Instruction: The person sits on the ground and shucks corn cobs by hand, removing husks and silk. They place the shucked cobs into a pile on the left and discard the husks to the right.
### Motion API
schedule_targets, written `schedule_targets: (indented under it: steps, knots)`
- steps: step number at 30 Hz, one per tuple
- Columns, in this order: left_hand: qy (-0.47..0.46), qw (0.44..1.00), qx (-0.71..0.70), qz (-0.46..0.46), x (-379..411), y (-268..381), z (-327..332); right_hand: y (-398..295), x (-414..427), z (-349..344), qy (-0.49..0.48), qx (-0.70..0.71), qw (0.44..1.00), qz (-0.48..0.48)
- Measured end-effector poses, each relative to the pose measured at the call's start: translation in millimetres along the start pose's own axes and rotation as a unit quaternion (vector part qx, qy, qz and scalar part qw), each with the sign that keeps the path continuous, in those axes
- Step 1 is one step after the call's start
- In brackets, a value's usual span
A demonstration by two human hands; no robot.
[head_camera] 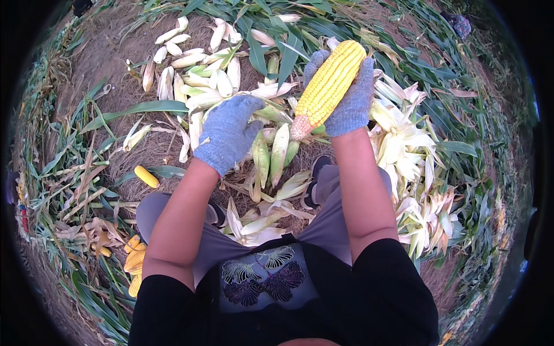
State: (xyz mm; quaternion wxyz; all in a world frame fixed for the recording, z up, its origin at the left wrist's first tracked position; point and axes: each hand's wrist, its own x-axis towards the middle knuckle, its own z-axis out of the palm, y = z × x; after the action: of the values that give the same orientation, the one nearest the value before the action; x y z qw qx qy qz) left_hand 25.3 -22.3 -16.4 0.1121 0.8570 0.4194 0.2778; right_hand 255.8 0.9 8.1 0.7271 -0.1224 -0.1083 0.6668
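Note:
A husked yellow corn cob (331, 84) lies tilted in my right hand (352, 106), which wears a grey knitted glove. The fingers wrap behind the cob, and its pale stalk end points down toward the ground. My left hand (227, 132), in a matching glove, is over a pile of corn ears in their husks (201, 97). Its thumb stands apart from the fingers; whether it grips an ear beneath the palm is hidden. Just right of that hand, greenish unhusked ears (279, 151) lie on the ground between my feet.
Stripped husks (404, 134) are heaped along my right side, with more loose husks (259, 225) before my lap. One bare cob (146, 176) lies by my left knee, and several others (136, 259) lie beside my left elbow. Cut green corn stalks and leaves (329, 26) cover the ground beyond.

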Motion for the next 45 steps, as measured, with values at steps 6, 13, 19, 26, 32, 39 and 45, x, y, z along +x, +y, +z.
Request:
schedule_targets:
  steps: [6, 13, 19, 26, 32, 39, 45]
  knots:
    - [0.041, 0.932, -0.321, -0.163, 2.9, 13.7, 2.6, 14.6, -2.9, 2.7, -0.008, -0.055, 0.998, 0.025]
    - [-0.046, 0.973, -0.201, -0.108, 1.3, 33.8, 18.4, 32.5, -9.4, -2.1, 0.027, -0.168, 0.985, -0.021]
    - [0.029, 0.941, -0.312, -0.129, 1.2, 23.2, 34.4, 32.5, -10.7, -1.8, 0.031, -0.164, 0.986, -0.02]
    - [-0.084, 0.752, -0.602, -0.254, 7.1, 7.0, 23.6, 23.0, -6.0, -5.3, 0.031, -0.138, 0.99, -0.023]
    - [0.002, 0.985, -0.166, -0.052, 1.6, 29.9, 14.7, 21.1, -5.5, -12.4, 0.033, -0.159, 0.985, -0.054]
    - [-0.129, 0.99, 0.052, -0.011, 5.3, 28.2, -3.0, 24.0, -10.7, -3.8, 0.088, -0.224, 0.969, -0.062]
    - [-0.029, 0.997, -0.064, 0.017, 1.1, 13.9, -6.0, 22.8, -10.0, -6.7, 0.061, -0.21, 0.975, -0.028]
